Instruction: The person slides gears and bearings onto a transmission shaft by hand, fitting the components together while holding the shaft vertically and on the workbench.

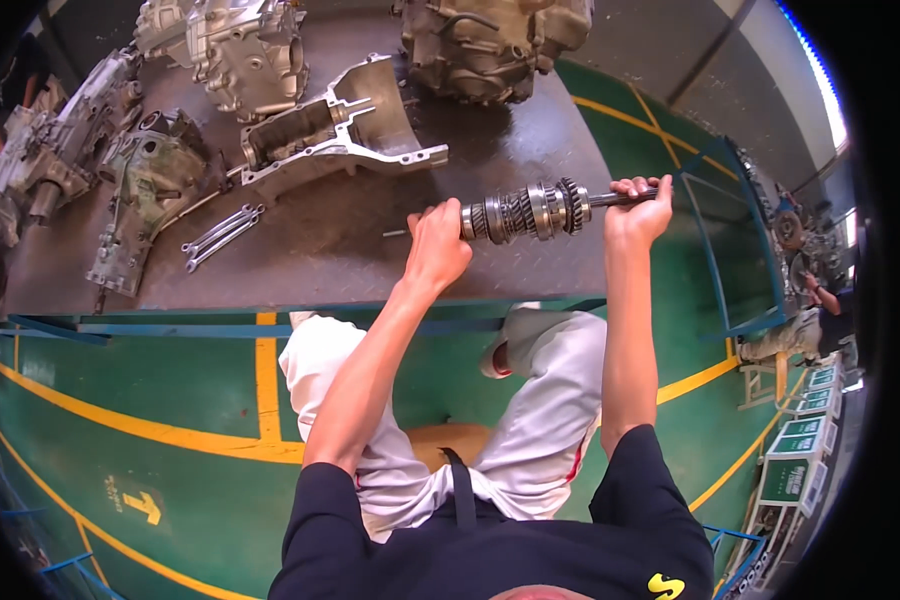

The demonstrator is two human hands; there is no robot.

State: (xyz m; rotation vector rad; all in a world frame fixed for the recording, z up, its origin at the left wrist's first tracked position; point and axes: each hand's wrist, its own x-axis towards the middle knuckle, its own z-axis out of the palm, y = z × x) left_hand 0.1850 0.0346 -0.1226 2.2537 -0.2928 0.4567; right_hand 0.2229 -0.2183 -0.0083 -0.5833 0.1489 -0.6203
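A gearbox shaft (530, 211) with several toothed gears lies across in front of me, above the near part of the metal table. My left hand (437, 243) is closed around its left end, and a thin tip pokes out past the fingers. At the other end, my right hand (638, 212) wraps round the bare, slim part of the shaft, beyond the table's right edge. Just past the shaft rests an opened gearbox housing (345, 125), its cut side facing me. Several wrenches (220, 237) lie side by side to the left of my left hand.
Metal gearbox casings stand along the back and left, among them a greenish one (150, 175) and a large one (495, 45). The steel table (320, 265) ends close to my knees. At the far right, another person (820, 310) is near boxes (800, 455).
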